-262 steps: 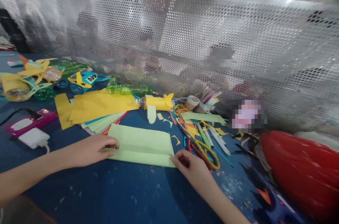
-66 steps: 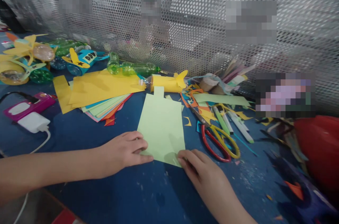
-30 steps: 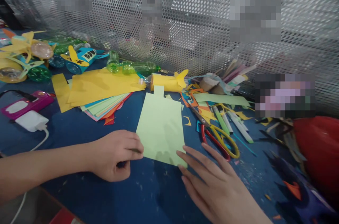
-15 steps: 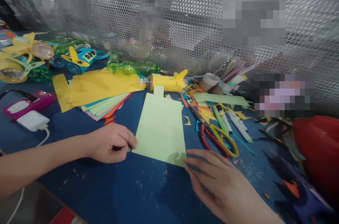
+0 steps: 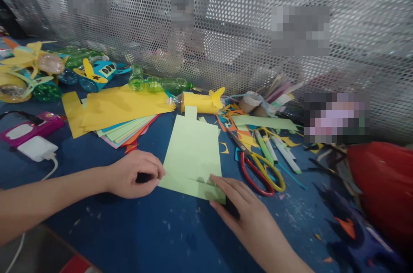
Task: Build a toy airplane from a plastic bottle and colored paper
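A light green paper sheet [image 5: 193, 150] lies lengthwise on the blue table [image 5: 145, 234], with a faint crease near its near end. My left hand [image 5: 135, 173] is curled, and its fingertips pinch the sheet's near left edge. My right hand [image 5: 240, 206] rests with its fingers stretched over the sheet's near right corner, the index finger lying on the paper.
Red and yellow scissors [image 5: 261, 174] and markers [image 5: 274, 148] lie just right of the sheet. Further off are a stack of coloured paper [image 5: 122, 114], a yellow-wrapped bottle [image 5: 198, 102], bottle crafts [image 5: 38, 75], a pink phone [image 5: 30, 129], a white charger [image 5: 35, 148], a red object [image 5: 383, 187] and a perforated metal screen [image 5: 226, 28].
The sheet was turned from lying crosswise to lengthwise. In the last second my right hand slid from beside the near right corner onto it, and my left hand stayed curled at the left edge.
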### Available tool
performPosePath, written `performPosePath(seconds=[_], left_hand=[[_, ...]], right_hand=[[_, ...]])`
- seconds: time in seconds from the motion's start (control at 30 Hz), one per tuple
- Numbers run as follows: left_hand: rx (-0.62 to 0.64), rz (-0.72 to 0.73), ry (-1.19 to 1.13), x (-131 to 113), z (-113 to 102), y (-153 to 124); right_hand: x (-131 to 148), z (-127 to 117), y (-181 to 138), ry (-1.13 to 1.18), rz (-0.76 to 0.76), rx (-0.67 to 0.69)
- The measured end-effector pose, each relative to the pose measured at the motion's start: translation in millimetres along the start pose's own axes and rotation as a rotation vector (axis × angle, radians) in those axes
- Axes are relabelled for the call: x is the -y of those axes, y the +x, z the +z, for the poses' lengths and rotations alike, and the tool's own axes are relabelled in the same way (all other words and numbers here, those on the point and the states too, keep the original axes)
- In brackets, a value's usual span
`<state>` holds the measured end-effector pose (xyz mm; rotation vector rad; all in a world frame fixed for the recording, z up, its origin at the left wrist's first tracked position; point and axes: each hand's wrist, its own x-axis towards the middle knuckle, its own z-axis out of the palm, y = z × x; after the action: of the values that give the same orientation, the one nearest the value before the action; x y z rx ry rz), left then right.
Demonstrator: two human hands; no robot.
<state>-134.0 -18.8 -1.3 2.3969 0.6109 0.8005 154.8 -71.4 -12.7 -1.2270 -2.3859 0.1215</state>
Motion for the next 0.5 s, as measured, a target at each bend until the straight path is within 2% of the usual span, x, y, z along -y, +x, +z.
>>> performPosePath(seconds=[0.1, 0.2, 0.33, 0.4, 0.5], left_hand=[[0.012, -0.133, 0.032, -0.5, -0.7, 1.2], [0.094, -0.236, 0.102, 1.2, -1.8, 2.5], [0.211, -0.213, 0.145, 6.7, -0.9, 2.0], [0.172, -0.189, 0.134, 10.1, 0.4, 1.7], [0.007, -0.166, 0.098, 12.6, -0.7, 6.8]], right_hand=[[-0.2, 4.2, -0.5, 0.023, 0.03, 0.021], [2.4, 2.0, 0.8, 0.096, 0.051, 0.03], [5.2, -3.7, 2.7, 0.152, 0.036, 0.022], [4.7, -8.2, 3.1, 0.131, 0.029, -0.022], [1.8, -19.5, 2.9, 0.069, 0.029, -0.123]])
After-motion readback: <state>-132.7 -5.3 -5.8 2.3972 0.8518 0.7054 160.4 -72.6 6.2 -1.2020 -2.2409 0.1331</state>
